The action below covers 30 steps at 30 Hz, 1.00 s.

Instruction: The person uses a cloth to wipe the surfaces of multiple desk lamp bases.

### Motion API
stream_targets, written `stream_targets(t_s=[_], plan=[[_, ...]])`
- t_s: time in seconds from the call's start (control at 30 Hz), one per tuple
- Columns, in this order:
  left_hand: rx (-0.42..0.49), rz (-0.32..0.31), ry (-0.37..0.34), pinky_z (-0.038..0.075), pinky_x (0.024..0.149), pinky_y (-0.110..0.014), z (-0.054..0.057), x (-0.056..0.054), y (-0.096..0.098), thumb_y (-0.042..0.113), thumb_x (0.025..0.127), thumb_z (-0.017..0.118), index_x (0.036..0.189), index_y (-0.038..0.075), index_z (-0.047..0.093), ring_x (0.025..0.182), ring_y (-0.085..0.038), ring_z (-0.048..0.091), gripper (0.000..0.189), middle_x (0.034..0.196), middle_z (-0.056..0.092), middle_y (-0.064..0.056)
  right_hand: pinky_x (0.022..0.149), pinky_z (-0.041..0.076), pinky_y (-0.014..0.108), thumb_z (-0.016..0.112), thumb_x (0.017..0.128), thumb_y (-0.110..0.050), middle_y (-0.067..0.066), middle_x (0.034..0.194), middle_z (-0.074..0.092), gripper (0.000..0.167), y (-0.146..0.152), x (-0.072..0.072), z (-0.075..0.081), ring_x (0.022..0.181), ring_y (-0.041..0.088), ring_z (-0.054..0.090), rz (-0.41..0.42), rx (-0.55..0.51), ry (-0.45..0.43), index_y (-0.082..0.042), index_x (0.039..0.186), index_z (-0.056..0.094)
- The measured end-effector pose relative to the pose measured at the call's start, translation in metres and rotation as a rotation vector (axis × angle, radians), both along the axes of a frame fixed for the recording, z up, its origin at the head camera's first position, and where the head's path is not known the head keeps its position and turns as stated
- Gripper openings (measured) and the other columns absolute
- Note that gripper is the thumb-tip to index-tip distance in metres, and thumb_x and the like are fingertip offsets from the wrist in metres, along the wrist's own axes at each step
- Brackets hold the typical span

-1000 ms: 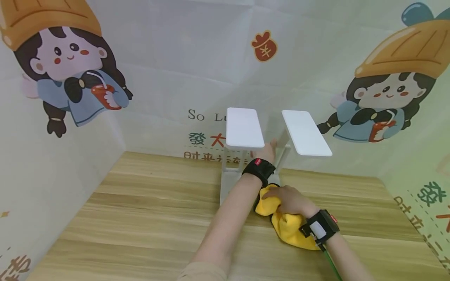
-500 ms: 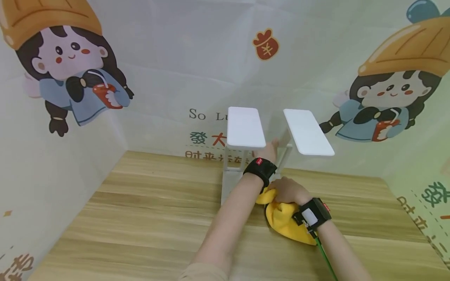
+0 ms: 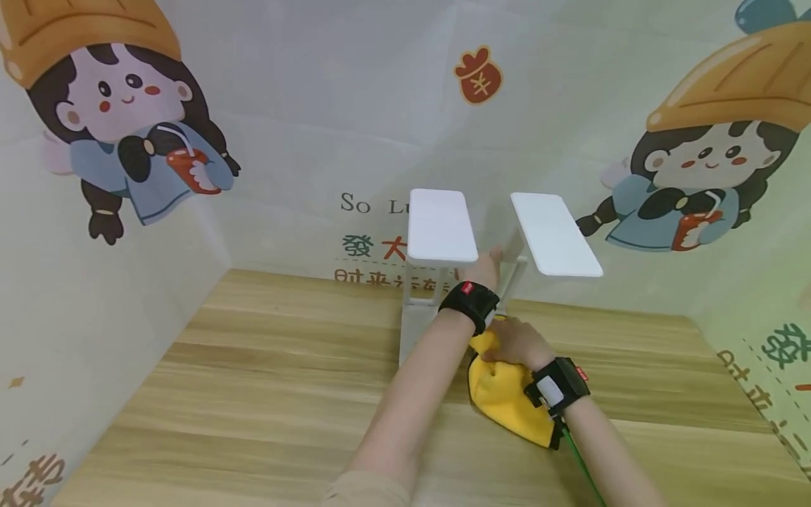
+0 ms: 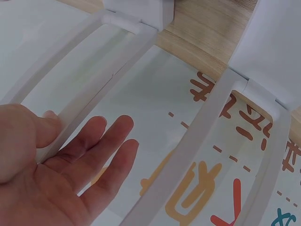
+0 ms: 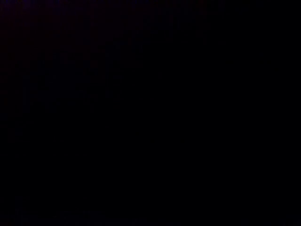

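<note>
A white stand with two tilted rectangular panels [image 3: 441,225] on slotted legs [image 4: 113,75] sits near the back wall. My left hand [image 3: 483,272] reaches between the legs. In the left wrist view, my left thumb hooks round one leg rail, and the other fingers extend loosely on its far side. My right hand [image 3: 521,343] grips a bunched yellow cloth [image 3: 507,398] with black edging, against the right front of the stand's base [image 3: 412,331]. The fingertips are partly hidden in the cloth and behind my left wrist. The right wrist view is black and shows nothing.
The stand rests on a wood-grain tabletop [image 3: 266,394]. A pale printed sheet [image 3: 304,134] with cartoon figures and lettering covers the back and sides. My left forearm [image 3: 412,401] crosses in front of the stand. A green cable [image 3: 583,461] runs from my right wrist.
My right hand has shifted the yellow cloth left and slightly away from me along the stand's base, with the cloth's lower part trailing. My left hand has stayed in place.
</note>
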<state>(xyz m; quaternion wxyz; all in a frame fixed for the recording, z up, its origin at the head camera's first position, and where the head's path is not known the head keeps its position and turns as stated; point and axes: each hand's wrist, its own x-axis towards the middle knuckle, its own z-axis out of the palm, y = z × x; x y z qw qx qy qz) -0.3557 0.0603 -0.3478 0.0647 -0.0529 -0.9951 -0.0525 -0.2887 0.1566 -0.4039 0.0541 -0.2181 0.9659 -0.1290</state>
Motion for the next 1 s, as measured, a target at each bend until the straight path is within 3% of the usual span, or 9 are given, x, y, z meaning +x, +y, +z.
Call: stream_targets(t_s=[0.1,0.2,0.33,0.47,0.57,0.7,0.77,0.87,1.0], plan=[[-0.05,0.015,0.048,0.016,0.041,-0.023,-0.002,0.005,-0.002,0.03,0.103,0.038,0.098,0.019,0.047,0.043,-0.012,0.021,0.015,0.056,0.029,0.002,0.099,0.042,0.053,0.069,0.085,-0.03,0.025,0.127,0.058,0.062,0.007,-0.005,-0.009,0.122,0.043,0.05,-0.007,-0.125,0.001,0.0,0.135,0.048],[-0.101,0.012,0.095,0.013,0.04,-0.022,-0.005,0.008,-0.001,0.026,0.1,0.045,0.098,0.02,0.047,0.041,-0.011,0.016,0.007,0.054,0.025,0.003,0.076,0.05,0.042,0.072,0.083,-0.03,0.02,0.099,0.066,0.055,0.011,0.002,-0.015,0.092,0.034,0.061,-0.071,-0.161,0.012,0.001,0.125,0.056],[-0.182,0.007,0.125,0.011,0.038,-0.022,-0.006,0.009,0.001,0.023,0.098,0.049,0.098,0.024,0.048,0.039,-0.01,0.011,0.001,0.051,0.022,0.004,0.055,0.037,0.029,0.075,0.079,-0.032,0.012,0.074,0.059,0.057,0.013,0.008,-0.015,0.064,0.022,0.051,-0.128,-0.144,-0.002,0.005,0.119,0.056],[-0.188,0.029,0.111,0.013,0.038,-0.023,-0.006,0.008,0.001,0.023,0.099,0.048,0.097,0.024,0.048,0.039,-0.011,0.015,0.002,0.052,0.025,0.003,0.081,0.05,0.043,0.071,0.083,-0.035,0.026,0.114,0.063,0.066,0.017,-0.002,-0.017,0.096,0.034,0.062,-0.086,-0.156,-0.031,0.005,0.131,0.048],[-0.157,0.025,0.094,0.012,0.038,-0.023,-0.008,0.007,0.0,0.025,0.1,0.046,0.095,0.022,0.046,0.039,-0.011,0.014,0.006,0.051,0.024,0.003,0.088,0.049,0.048,0.067,0.086,-0.038,0.027,0.12,0.061,0.067,0.019,-0.003,-0.019,0.104,0.038,0.061,-0.064,-0.097,-0.052,0.003,0.135,0.045],[-0.099,0.005,0.089,0.01,0.039,-0.023,-0.009,0.007,-0.001,0.025,0.1,0.046,0.09,0.02,0.043,0.04,-0.011,0.008,0.012,0.05,0.018,0.004,0.062,0.047,0.036,0.069,0.084,-0.036,0.019,0.088,0.065,0.059,0.013,0.007,-0.013,0.073,0.025,0.06,-0.09,0.054,-0.052,0.004,0.123,0.053],[-0.081,0.0,0.087,0.009,0.039,-0.023,-0.007,0.008,-0.002,0.026,0.101,0.045,0.089,0.019,0.041,0.04,-0.011,0.006,0.014,0.05,0.017,0.003,0.058,0.045,0.033,0.07,0.083,-0.035,0.017,0.084,0.064,0.056,0.008,0.01,-0.008,0.069,0.023,0.057,-0.105,0.104,-0.032,0.004,0.12,0.055],[-0.098,0.0,0.079,0.01,0.04,-0.023,-0.004,0.009,-0.003,0.023,0.101,0.045,0.093,0.02,0.041,0.041,-0.012,0.007,0.009,0.051,0.018,0.003,0.077,0.052,0.043,0.066,0.087,-0.032,0.027,0.109,0.064,0.055,0.004,0.004,-0.007,0.091,0.035,0.064,-0.052,0.065,-0.018,0.005,0.126,0.054],[-0.163,-0.006,0.063,0.014,0.04,-0.023,-0.002,0.01,-0.001,0.021,0.1,0.047,0.099,0.021,0.042,0.04,-0.012,0.01,0.005,0.052,0.021,0.003,0.101,0.041,0.053,0.058,0.093,-0.029,0.032,0.139,0.044,0.054,0.008,-0.008,-0.011,0.118,0.043,0.054,0.059,-0.005,-0.051,0.004,0.134,0.049]])
